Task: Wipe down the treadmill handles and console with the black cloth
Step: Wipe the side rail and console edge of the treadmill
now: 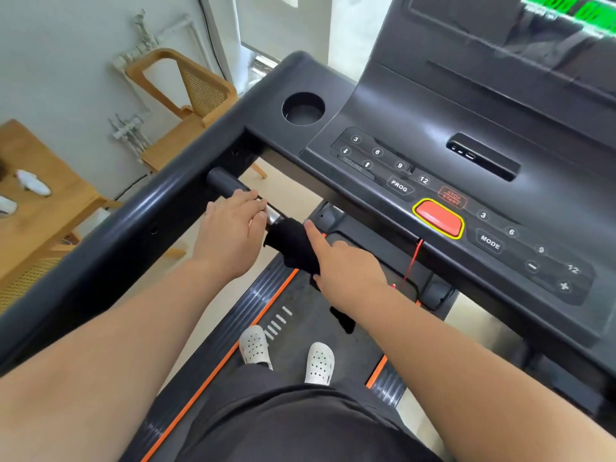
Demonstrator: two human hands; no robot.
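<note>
While my right hand (346, 261) clutches cloth (293, 245) bunched round handle (226, 183), left hand (233, 228) wraps bar beside it. Cloth looks soft, light, limp: grip wadded middle, tail dangles.

A wooden chair (186, 91) with a woven cane back stands against the pale wall (66, 45), its seat just beside the treadmill's left rail. Left of it, a wooden tabletop (50, 208) carries a small white object (32, 182), too blurred to identify. White pipes and valves (133, 131) run along the wall behind the chair. Two white perforated clogs (286, 353) stand on the dark running belt (310, 331), edged by orange stripes (216, 365).
</note>
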